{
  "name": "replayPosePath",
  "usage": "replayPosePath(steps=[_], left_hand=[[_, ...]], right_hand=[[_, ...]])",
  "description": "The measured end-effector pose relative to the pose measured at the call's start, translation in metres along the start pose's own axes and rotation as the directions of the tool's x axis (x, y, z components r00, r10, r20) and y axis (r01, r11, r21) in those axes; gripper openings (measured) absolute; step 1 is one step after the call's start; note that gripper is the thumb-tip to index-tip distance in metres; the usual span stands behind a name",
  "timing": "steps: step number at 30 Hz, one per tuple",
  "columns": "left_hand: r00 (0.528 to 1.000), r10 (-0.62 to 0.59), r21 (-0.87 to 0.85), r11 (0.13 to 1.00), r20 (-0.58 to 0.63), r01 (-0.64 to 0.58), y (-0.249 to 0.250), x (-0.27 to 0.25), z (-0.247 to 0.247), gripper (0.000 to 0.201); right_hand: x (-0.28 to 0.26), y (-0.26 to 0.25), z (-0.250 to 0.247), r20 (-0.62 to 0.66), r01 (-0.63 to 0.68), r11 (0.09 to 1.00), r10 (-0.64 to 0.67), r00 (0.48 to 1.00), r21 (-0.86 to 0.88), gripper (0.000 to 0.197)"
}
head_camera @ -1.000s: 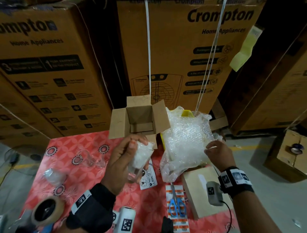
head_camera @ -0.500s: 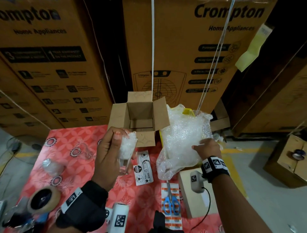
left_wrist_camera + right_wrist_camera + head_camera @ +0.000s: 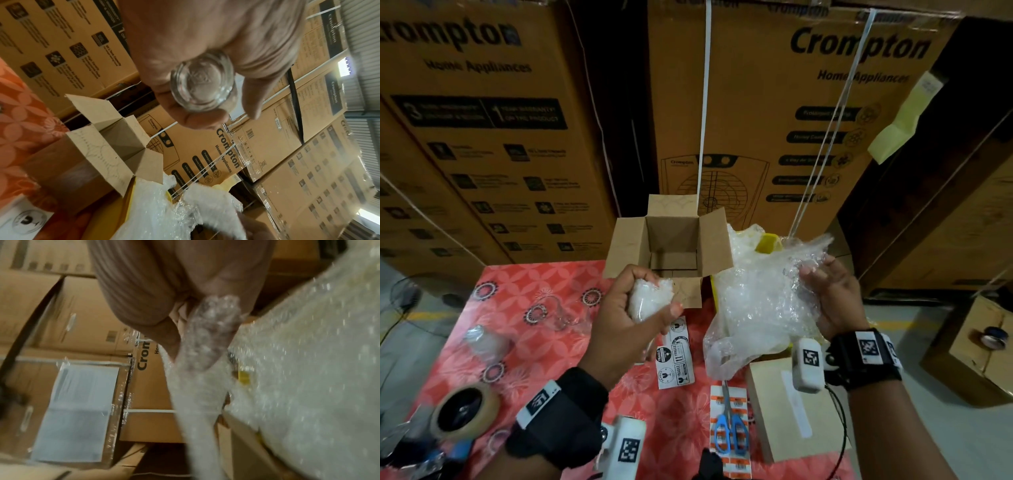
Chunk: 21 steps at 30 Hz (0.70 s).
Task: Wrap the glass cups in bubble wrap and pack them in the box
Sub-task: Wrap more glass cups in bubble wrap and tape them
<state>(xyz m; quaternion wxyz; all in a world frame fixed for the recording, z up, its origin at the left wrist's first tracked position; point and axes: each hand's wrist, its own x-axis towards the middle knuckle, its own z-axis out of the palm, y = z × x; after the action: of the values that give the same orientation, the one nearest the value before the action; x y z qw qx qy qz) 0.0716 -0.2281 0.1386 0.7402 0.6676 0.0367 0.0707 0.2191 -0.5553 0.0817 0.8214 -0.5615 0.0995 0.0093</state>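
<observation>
My left hand (image 3: 634,298) grips a clear glass cup (image 3: 650,303) stuffed with white bubble wrap, held just in front of the open cardboard box (image 3: 717,246). In the left wrist view the cup's thick base (image 3: 202,84) faces the camera between my curled fingers (image 3: 205,119). My right hand (image 3: 822,279) is palm up and pinches a sheet of bubble wrap (image 3: 763,298) lifted off the pile in the yellow bin. The right wrist view shows the sheet (image 3: 213,331) bunched between thumb and fingers. A bare glass cup (image 3: 558,313) and a wrapped cup (image 3: 482,339) lie on the red tablecloth.
Fragile stickers (image 3: 674,356), blue scissors (image 3: 729,433), a tape roll (image 3: 464,411) and a small closed box (image 3: 787,404) lie near the table's front. Tall appliance cartons (image 3: 774,120) stand right behind the table. A brown crate (image 3: 976,346) sits on the floor at the right.
My left hand has carried the cup up and forward, close to the open box. My right hand has turned palm up and lifted the bubble wrap sheet higher.
</observation>
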Motion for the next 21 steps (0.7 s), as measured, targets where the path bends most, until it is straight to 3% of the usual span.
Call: replayPosePath(steps=[2, 4, 5, 7, 9, 10, 11, 13, 15, 17, 19, 21], left_hand=[[1.0, -0.014, 0.01, 1.0, 0.01, 0.013, -0.005, 0.001, 0.002, 0.055], [0.999, -0.033, 0.034, 0.999, 0.01, 0.033, -0.009, 0.002, 0.002, 0.052], [0.999, -0.035, 0.051, 0.998, 0.01, 0.034, -0.01, 0.001, 0.002, 0.05], [1.0, -0.018, 0.087, 0.996, 0.021, 0.016, -0.014, 0.0, -0.001, 0.053], [0.999, 0.009, 0.134, 0.991, 0.038, -0.014, -0.019, 0.0, -0.006, 0.054], [0.999, 0.005, 0.141, 0.99, 0.04, -0.011, -0.021, 0.0, -0.008, 0.053], [0.999, -0.007, 0.138, 0.99, 0.037, 0.002, -0.022, -0.001, -0.009, 0.052], [0.999, -0.023, 0.137, 0.99, 0.038, 0.018, -0.023, -0.003, -0.011, 0.051], [0.999, -0.035, 0.14, 0.99, 0.039, 0.029, -0.023, -0.005, -0.013, 0.051], [0.997, -0.065, 0.128, 0.99, 0.03, 0.061, -0.022, -0.005, -0.015, 0.053], [0.997, -0.078, 0.124, 0.989, 0.023, 0.075, -0.021, -0.006, -0.017, 0.054], [0.996, -0.08, 0.121, 0.99, 0.027, 0.077, -0.02, -0.006, -0.019, 0.054]], right_hand=[[0.002, 0.008, 0.0, -0.032, -0.016, 1.0, 0.016, 0.999, 0.008, 0.05], [0.005, 0.023, -0.004, -0.141, -0.037, 0.967, 0.001, 0.99, -0.252, 0.056], [0.007, 0.031, -0.008, -0.168, -0.061, 0.896, -0.015, 0.986, -0.44, 0.062], [0.006, 0.044, -0.012, -0.145, -0.057, 0.622, -0.091, 0.985, -0.781, 0.067], [-0.002, 0.052, -0.013, -0.069, 0.016, 0.343, -0.234, 0.97, -0.939, 0.056], [-0.008, 0.053, -0.009, -0.02, 0.064, 0.291, -0.277, 0.961, -0.955, 0.047], [-0.015, 0.053, -0.003, 0.061, 0.148, 0.296, -0.284, 0.957, -0.944, 0.04], [-0.03, 0.057, 0.008, 0.265, 0.302, 0.269, -0.166, 0.95, -0.915, 0.049], [-0.046, 0.065, 0.019, 0.409, 0.408, 0.032, 0.03, 0.912, -0.912, 0.07], [-0.059, 0.073, 0.023, 0.474, 0.492, -0.197, 0.135, 0.87, -0.848, 0.082], [-0.064, 0.078, 0.019, 0.513, 0.527, -0.25, 0.125, 0.849, -0.812, 0.081], [-0.063, 0.076, 0.016, 0.532, 0.523, -0.235, 0.028, 0.846, -0.819, 0.061]])
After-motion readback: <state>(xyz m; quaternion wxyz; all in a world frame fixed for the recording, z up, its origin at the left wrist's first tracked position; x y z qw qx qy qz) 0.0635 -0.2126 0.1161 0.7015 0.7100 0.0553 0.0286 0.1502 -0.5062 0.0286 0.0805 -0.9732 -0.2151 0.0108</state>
